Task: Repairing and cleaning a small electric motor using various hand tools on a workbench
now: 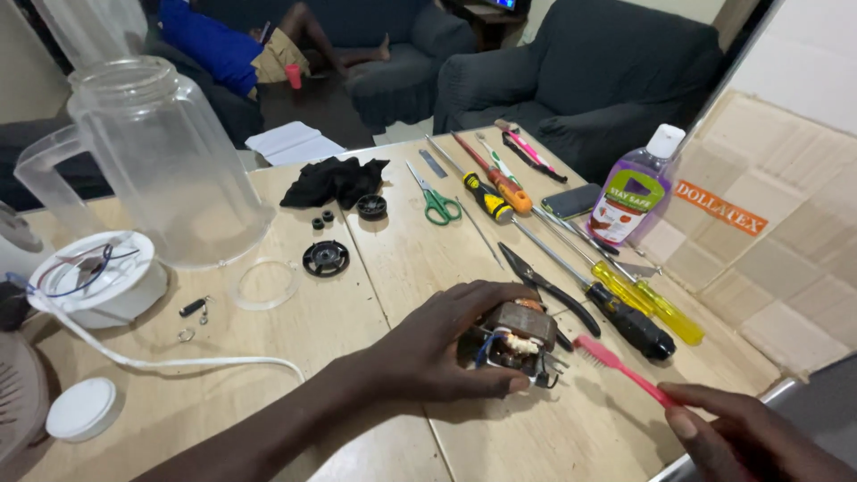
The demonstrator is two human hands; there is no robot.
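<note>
Small electric motor (516, 341) near front edge of surface (375, 295), left hand (437, 353) clamped over it. Looks dense, rigid; grip metal core, fine wires fragile. Right hand (750, 433) pinches light pink toothbrush (620, 364).

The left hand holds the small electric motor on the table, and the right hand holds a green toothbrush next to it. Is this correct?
Not quite: the head view shows the toothbrush is pink, not green. The left hand does hold the motor on the table, and the right hand holds the toothbrush beside it.

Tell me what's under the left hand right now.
The left hand covers a small electric motor resting on the table: copper windings, metal core and blue wire show. Its near side and base are hidden by the fingers.
</note>
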